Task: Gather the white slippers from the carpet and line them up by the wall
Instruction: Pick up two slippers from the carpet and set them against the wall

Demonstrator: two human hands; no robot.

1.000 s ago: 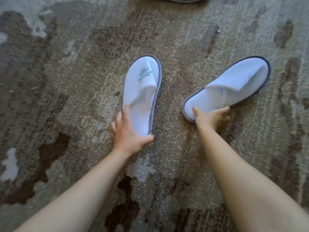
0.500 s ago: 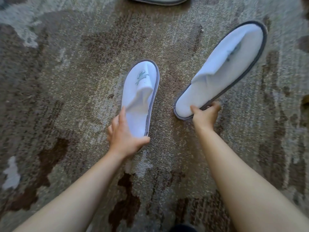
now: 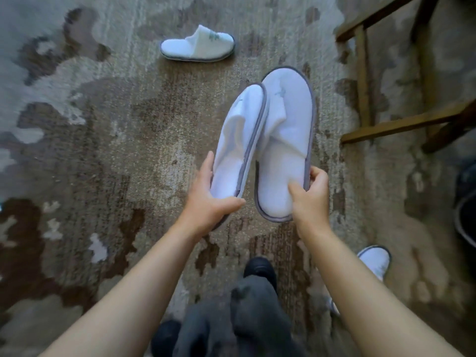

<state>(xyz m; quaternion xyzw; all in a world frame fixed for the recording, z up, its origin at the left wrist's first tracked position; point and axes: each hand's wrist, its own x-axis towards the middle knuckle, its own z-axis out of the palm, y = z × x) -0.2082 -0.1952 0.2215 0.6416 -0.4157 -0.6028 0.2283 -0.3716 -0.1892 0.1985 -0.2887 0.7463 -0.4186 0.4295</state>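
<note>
four white slippers are in view; two of them are in your hands, lifted clear of the carpet (image 3: 108,140). your left hand (image 3: 210,202) grips the heel end of the left-held slipper (image 3: 238,140), thumb on the near edge and fingers (image 3: 209,163) curled along the outer side, clamped on the slipper. this slipper is tilted on its edge, so that its grey-trimmed rim faces the other held slipper. your right hand (image 3: 310,195) grips the heel end of the right-held slipper (image 3: 286,140), thumb pressed onto the white insole and fingers (image 3: 318,173) wrapped around the grey rim, clamped on the slipper. this slipper faces up, insole and strap visible. the two held slippers touch along their inner edges, toes pointing away from you.

taking the held pair as landmark: a third slipper (image 3: 198,46) lies flat on the carpet beyond the pair and to its left, well apart, turned sideways. a fourth slipper (image 3: 374,261) lies on the carpet nearer to you and to the right of the pair, partly hidden behind your right forearm. a wooden frame (image 3: 363,81) stands to the right of the pair. your dark-trousered leg (image 3: 255,318) and dark shoe (image 3: 260,266) are below the pair.
</note>
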